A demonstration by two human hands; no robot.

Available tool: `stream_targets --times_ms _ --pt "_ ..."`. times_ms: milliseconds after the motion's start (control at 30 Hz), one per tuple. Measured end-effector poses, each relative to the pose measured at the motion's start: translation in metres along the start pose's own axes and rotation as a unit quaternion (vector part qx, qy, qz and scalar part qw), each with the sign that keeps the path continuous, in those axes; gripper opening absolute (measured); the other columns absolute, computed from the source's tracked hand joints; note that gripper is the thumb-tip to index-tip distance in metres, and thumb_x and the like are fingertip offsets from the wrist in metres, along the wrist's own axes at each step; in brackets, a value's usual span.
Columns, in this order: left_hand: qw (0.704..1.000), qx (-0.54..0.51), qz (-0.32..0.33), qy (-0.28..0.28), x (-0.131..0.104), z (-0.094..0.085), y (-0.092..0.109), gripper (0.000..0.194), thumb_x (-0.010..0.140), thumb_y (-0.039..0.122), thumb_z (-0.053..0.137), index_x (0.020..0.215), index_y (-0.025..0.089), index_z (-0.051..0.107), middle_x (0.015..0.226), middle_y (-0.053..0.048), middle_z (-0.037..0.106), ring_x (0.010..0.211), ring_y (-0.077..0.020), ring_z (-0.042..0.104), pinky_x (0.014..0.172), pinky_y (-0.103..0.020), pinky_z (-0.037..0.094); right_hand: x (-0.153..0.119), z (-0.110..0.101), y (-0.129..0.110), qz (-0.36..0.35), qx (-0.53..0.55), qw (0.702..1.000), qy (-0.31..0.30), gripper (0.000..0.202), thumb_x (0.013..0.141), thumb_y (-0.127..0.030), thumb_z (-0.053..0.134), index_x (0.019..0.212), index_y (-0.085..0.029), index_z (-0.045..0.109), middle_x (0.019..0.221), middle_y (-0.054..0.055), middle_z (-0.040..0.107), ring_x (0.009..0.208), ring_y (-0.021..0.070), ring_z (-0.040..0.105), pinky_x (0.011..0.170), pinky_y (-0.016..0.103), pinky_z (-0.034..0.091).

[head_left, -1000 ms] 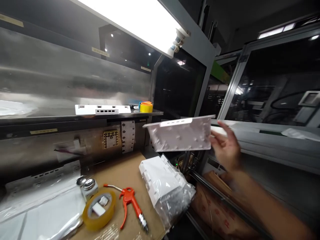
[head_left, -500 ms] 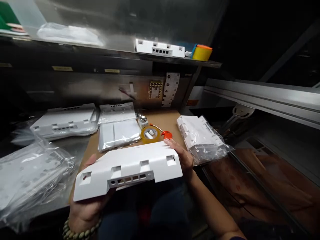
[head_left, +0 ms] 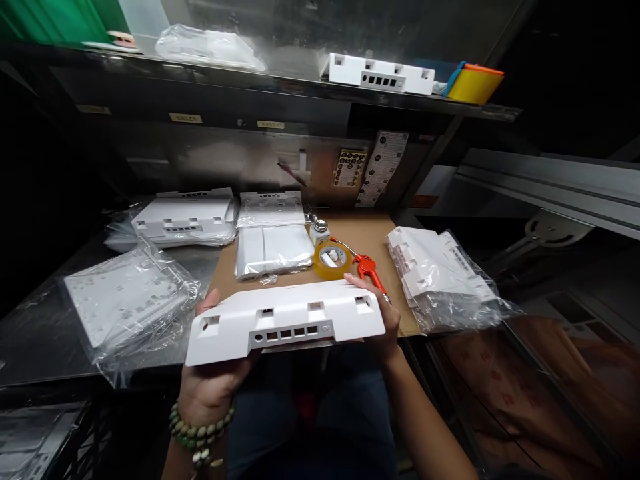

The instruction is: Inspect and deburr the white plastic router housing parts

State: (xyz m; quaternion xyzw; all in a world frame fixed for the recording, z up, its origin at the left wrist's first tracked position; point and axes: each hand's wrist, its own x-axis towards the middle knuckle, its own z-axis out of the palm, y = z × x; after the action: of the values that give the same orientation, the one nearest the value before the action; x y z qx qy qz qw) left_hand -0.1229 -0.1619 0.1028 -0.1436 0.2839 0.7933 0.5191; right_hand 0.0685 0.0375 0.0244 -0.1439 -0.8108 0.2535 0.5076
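Between my hands is a white plastic housing [head_left: 295,313], its edge with a row of square port cut-outs turned toward me. My left hand [head_left: 213,383], with a bead bracelet on the wrist, grips its left end from below, the thumb over the top edge. My right hand [head_left: 383,320] grips the right end, fingers on the upper edge. Just beyond the housing lie a roll of yellow tape [head_left: 331,270] with small white pieces inside its ring, a red air blow gun [head_left: 367,267] and a small metal-topped bottle [head_left: 320,232].
Bagged white housings lie at the left [head_left: 133,293], back left [head_left: 185,217] and right [head_left: 435,267] of the bench. Flat plastic bags [head_left: 275,250] rest on the cardboard [head_left: 370,227]. A shelf [head_left: 295,85] above carries another white housing [head_left: 380,75] and a yellow container [head_left: 475,83].
The view has swung left, so the bench things sit further right in it. The housing is tilted so its port edge faces me more directly, still in both hands.
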Motion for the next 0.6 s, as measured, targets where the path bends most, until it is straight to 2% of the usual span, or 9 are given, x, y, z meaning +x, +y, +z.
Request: stream_targets --times_ms 100,167,300,467,533,600 --pt "0.999 0.030 0.033 -0.010 0.003 0.002 -0.004 0.046 0.108 0.048 0.038 0.117 0.020 0.074 0.094 -0.007 0.082 0.076 -0.0237 0.079 0.058 -0.037 0.062 0.000 -0.002 0.010 0.005 -0.036 0.999 -0.025 0.048 0.103 -0.020 0.052 0.150 -0.031 0.054 0.144 0.005 0.066 0.135 0.0260 0.062 0.114 0.049 0.053" --pt "0.998 0.014 0.040 0.036 0.007 0.004 -0.005 0.049 0.108 0.050 0.036 0.114 0.020 0.076 0.088 -0.008 0.082 0.069 -0.0256 0.079 0.051 -0.037 0.062 0.008 -0.002 0.024 0.047 -0.121 0.990 -0.049 0.042 0.104 -0.024 0.049 0.145 -0.027 0.059 0.142 0.006 0.067 0.138 0.0268 0.059 0.115 0.050 0.050" --pt "0.992 -0.019 0.084 0.095 0.010 0.006 -0.003 0.032 0.103 0.042 0.050 0.112 0.023 0.075 0.079 -0.006 0.081 0.062 -0.0270 0.077 0.047 -0.040 0.063 0.052 0.003 0.061 0.146 -0.285 0.940 -0.116 0.031 0.101 -0.033 0.054 0.118 -0.021 0.077 0.120 0.013 0.071 0.122 0.0322 0.060 0.104 0.049 0.053" --pt "0.977 -0.027 0.159 0.136 0.008 -0.006 0.003 0.022 0.100 0.025 0.051 0.103 0.024 0.073 0.072 -0.001 0.078 0.057 -0.0248 0.074 0.048 -0.039 0.063 0.112 0.036 0.096 0.165 -0.348 0.888 -0.252 0.022 0.096 -0.032 0.063 0.097 -0.022 0.083 0.103 0.013 0.071 0.112 0.0330 0.059 0.096 0.045 0.051" --pt "0.970 -0.028 0.187 0.154 0.005 -0.011 0.006 0.019 0.099 0.025 0.053 0.098 0.025 0.072 0.071 0.002 0.077 0.055 -0.0232 0.073 0.048 -0.038 0.063 0.123 0.054 0.105 0.177 -0.377 0.857 -0.304 0.016 0.091 -0.032 0.071 0.090 -0.020 0.081 0.102 0.015 0.072 0.114 0.0336 0.058 0.097 0.046 0.050" --pt "0.961 -0.029 0.206 0.180 0.002 -0.014 0.008 0.019 0.099 0.028 0.052 0.095 0.024 0.071 0.073 0.002 0.078 0.055 -0.0230 0.073 0.047 -0.037 0.062 0.124 0.069 0.110 0.185 -0.402 0.830 -0.340 0.018 0.090 -0.035 0.074 0.093 -0.018 0.077 0.108 0.014 0.072 0.117 0.0315 0.059 0.100 0.048 0.049"
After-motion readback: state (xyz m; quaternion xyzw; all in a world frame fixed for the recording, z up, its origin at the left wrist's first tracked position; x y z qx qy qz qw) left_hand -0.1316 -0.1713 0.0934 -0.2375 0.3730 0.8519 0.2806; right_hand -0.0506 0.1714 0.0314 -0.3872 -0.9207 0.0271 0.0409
